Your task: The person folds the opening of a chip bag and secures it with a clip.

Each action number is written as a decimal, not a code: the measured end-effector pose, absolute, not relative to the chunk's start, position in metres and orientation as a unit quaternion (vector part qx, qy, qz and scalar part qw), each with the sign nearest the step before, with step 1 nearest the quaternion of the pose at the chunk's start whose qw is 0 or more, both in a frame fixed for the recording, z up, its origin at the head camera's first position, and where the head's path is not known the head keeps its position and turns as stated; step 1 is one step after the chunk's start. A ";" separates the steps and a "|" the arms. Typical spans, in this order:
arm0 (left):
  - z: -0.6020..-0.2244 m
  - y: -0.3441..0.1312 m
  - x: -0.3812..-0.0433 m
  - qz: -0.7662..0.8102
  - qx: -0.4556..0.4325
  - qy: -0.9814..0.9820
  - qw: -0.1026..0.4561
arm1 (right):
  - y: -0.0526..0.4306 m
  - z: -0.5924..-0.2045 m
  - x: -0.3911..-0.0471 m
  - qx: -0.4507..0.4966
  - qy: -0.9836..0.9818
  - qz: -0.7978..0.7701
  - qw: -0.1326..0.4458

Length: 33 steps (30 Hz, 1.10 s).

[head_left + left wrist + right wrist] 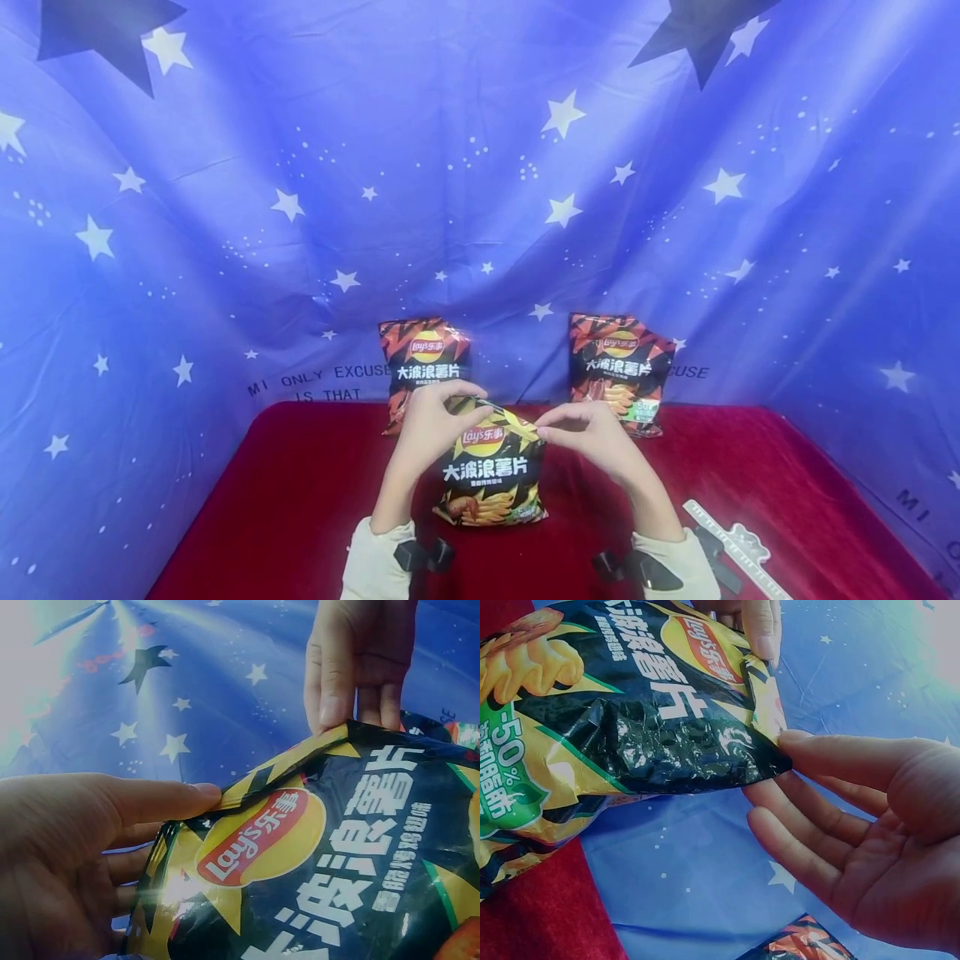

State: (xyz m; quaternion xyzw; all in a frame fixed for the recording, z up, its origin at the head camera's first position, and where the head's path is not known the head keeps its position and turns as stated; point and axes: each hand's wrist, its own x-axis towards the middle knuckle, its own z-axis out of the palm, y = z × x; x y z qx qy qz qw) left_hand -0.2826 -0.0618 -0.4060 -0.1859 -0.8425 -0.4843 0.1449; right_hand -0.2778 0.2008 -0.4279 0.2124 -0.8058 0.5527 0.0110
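Note:
A black and yellow Lay's potato chip bag (491, 500) stands upright near the table's middle, its printed front facing me. Its top edge is folded over toward the front, as the left wrist view shows. My left hand (427, 425) pinches the left part of this fold, thumb in front and fingers behind the bag (337, 862). At the opposite top corner my right hand (592, 433) pinches the film between thumb and fingers; in the right wrist view, the right hand's (870, 817) other fingers spread beneath the corner. The bag's back is hidden.
Two red and black Lay's bags lean upright at the back, one at left (427, 350) partly behind my left hand, one at right (622, 367). A white ruler-like strip (731, 537) lies at front right over a dark object. Red cloth (285, 500) covers the table; a starry blue curtain (450, 225) surrounds it.

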 end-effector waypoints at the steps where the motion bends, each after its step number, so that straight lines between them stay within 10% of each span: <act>1: -0.405 -0.062 -0.282 -0.484 -0.187 -0.843 0.145 | 0.201 -0.428 -0.278 0.214 -0.804 0.555 0.010; 33: -0.406 -0.061 -0.285 -0.504 -0.204 -0.823 0.166 | 0.194 -0.435 -0.281 0.226 -0.801 0.552 0.041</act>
